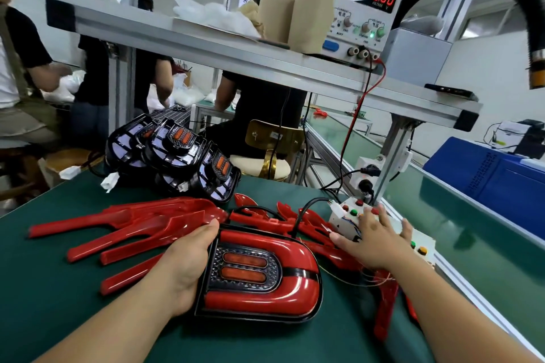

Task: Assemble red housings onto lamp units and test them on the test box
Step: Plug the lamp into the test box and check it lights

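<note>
The assembled lamp, its red housing already seated round the dark lens, lay flat and face-up on the green mat nearest the person, probably so that the lit segments could be read from above during testing. At its left edge the left hand gripped it, thumb laid over the upper corner and fingers tucked under the rim, the forearm running in low from below; this hold seemed meant to steady the lamp against the pull of its lead. Just right of the lamp the right hand lay spread and flat, fingers apart, over the white test box, apparently placed to reach its coloured buttons; which button it touched could not be told. A black cable ran from the lamp's far edge toward that box. Beyond and left of the lamp the loose red housings were heaped within easy reach, and farther back the bare lamp units were stacked, waiting. Farthest, above and right of the lamp, the power supply showed 12.00 volts.
</note>
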{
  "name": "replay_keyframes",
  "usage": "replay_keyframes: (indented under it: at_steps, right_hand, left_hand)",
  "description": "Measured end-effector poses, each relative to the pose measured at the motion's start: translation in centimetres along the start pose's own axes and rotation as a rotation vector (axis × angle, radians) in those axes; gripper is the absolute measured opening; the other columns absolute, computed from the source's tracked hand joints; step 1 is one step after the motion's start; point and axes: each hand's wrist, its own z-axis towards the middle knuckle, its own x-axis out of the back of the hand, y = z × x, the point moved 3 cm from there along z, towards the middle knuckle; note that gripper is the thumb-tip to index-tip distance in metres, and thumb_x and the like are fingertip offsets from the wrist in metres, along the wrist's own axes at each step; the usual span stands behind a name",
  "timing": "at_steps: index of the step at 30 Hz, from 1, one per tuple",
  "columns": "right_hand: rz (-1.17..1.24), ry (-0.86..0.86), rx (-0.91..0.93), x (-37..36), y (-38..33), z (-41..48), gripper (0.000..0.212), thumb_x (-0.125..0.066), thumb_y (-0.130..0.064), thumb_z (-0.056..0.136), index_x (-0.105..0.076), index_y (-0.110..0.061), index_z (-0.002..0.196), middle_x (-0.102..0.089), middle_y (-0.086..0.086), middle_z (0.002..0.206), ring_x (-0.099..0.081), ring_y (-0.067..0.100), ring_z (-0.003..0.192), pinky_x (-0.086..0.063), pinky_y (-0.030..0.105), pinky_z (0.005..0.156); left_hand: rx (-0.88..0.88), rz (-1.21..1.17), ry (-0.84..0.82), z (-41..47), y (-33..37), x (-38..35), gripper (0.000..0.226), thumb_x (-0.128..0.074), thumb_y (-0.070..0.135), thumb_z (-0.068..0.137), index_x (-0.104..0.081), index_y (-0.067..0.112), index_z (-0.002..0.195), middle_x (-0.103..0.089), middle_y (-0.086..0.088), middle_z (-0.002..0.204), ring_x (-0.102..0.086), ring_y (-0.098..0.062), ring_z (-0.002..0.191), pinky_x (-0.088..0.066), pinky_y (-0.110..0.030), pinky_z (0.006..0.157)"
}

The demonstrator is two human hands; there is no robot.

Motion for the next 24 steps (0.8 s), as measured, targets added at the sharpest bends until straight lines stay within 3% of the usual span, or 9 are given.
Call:
replay_keyframes:
  at_steps: [5,9,12,15,24]
  right_hand:
    - [0.002,0.01,-0.026,-0.3,-0.7,0.6,0.126,-0.009,-0.098,0.06,-0.021,-0.012,0.152,-0.005,-0.001,0.164,0.018,0.015,0.149,0.012,0.057,0.114]
    - [0.001,0.016,-0.044,-0.5,-1.0,0.5,0.131,-0.006,-0.099,0.055,-0.022,-0.011,0.15,-0.011,0.0,0.164,0.015,0.013,0.149,0.011,0.056,0.114]
    - [-0.138,0.052,0.01,-0.3,-1.1,0.3,0.126,-0.003,-0.097,0.058,-0.026,-0.014,0.15,-0.014,0.003,0.163,0.011,0.014,0.15,0.013,0.056,0.114]
    - [-0.222,0.056,0.062,0.2,-1.3,0.2,0.122,-0.002,-0.096,0.06,-0.032,-0.017,0.147,-0.019,0.006,0.162,0.006,0.016,0.151,0.017,0.055,0.112]
    - [-0.247,0.037,0.039,0.4,-2.0,0.3,0.123,-0.003,-0.097,0.061,-0.029,-0.015,0.149,-0.017,0.008,0.162,0.006,0.019,0.151,0.016,0.056,0.113]
  left_hand:
    - [-0.002,-0.012,-0.007,-0.1,0.0,0.0,0.038,-0.04,0.041,0.103,-0.068,0.015,0.109,-0.074,-0.023,0.097,-0.072,-0.042,0.084,-0.059,-0.053,0.061]
    - [0.032,-0.031,-0.027,-0.2,0.0,-0.2,0.044,-0.039,0.042,0.103,-0.063,0.008,0.119,-0.07,-0.03,0.103,-0.069,-0.049,0.091,-0.055,-0.064,0.077]
    - [0.055,-0.035,-0.037,-0.1,0.0,-0.2,0.049,-0.038,0.043,0.102,-0.06,0.005,0.124,-0.068,-0.032,0.107,-0.067,-0.05,0.096,-0.048,-0.068,0.088]
    - [0.062,-0.027,-0.044,-0.1,-0.1,-0.1,0.051,-0.037,0.045,0.102,-0.06,0.005,0.124,-0.069,-0.03,0.106,-0.068,-0.048,0.095,-0.049,-0.066,0.089]
    - [0.044,0.001,-0.03,-0.6,0.2,-0.2,0.051,-0.036,0.045,0.102,-0.058,0.004,0.125,-0.07,-0.03,0.105,-0.068,-0.048,0.095,-0.049,-0.065,0.09]
